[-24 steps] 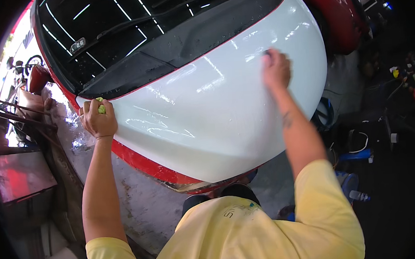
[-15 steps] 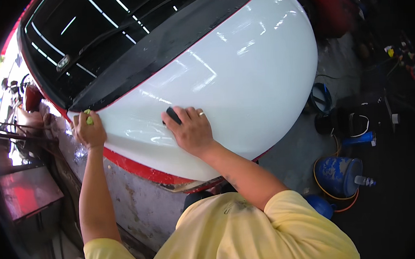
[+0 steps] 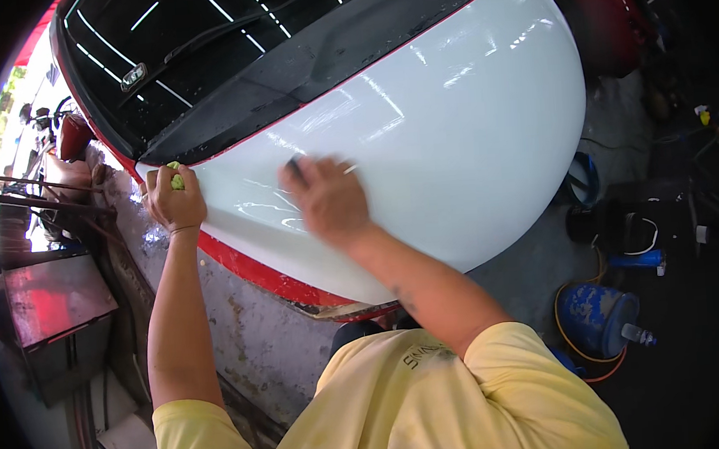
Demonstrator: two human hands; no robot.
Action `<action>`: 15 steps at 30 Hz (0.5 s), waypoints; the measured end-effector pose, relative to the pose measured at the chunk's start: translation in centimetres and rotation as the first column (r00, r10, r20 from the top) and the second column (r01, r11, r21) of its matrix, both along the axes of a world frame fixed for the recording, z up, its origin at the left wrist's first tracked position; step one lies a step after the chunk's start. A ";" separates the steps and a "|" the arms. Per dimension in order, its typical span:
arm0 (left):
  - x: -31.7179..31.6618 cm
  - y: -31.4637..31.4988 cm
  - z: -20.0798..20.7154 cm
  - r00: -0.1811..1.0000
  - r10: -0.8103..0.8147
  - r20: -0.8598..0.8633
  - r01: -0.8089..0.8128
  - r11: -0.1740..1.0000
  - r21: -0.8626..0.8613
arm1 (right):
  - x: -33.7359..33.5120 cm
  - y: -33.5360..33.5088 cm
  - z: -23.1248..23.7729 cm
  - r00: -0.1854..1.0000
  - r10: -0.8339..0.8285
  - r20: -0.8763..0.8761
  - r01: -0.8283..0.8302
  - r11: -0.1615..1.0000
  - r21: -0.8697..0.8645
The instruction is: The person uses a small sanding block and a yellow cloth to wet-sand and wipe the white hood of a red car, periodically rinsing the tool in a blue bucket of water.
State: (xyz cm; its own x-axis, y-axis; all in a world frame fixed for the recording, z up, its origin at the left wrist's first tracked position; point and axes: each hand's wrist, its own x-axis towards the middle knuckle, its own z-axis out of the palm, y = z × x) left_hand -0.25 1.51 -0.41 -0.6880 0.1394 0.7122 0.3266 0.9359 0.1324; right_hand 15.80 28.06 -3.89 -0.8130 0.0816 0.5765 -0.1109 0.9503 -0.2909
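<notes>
White panel (image 3: 471, 160): it spreads in front of you, glossy and streaked with reflections, between the black strip (image 3: 301, 72) below the dark glass (image 3: 200, 45) and the red lower edge (image 3: 264, 271)
Right hand (image 3: 334, 205): you have it over the left half of the panel, no longer out toward the far right as in the earliest view; against the middle view it keeps to much the same stretch, slightly nearer your other hand
Blur: your right hand is smeared now, where a moment ago it looks crisp, so it is likely moving fast across the surface
Dark block (image 3: 296, 171): your right fingers appear closed around it, with its tip showing past them on the left; the smear hides the exact grip, and whether it touches the panel is hard to tell
Left hand (image 3: 177, 207): yours stays at the panel's left corner, just below the glass, and seems to steady you there
Green wad (image 3: 177, 181): your left fingers curl tightly over it, leaving a little of it showing at the top
Meaning: the shift suggests that your rubbing now covers the left side, while the right side lies uncovered by either hand
</notes>
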 end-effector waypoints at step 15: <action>-0.4 -1.0 -0.9 0.995 -0.100 -0.027 0.101 0.995 0.023 | 1.2 0.9 0.0 0.999 -0.013 0.032 0.010 0.997 0.080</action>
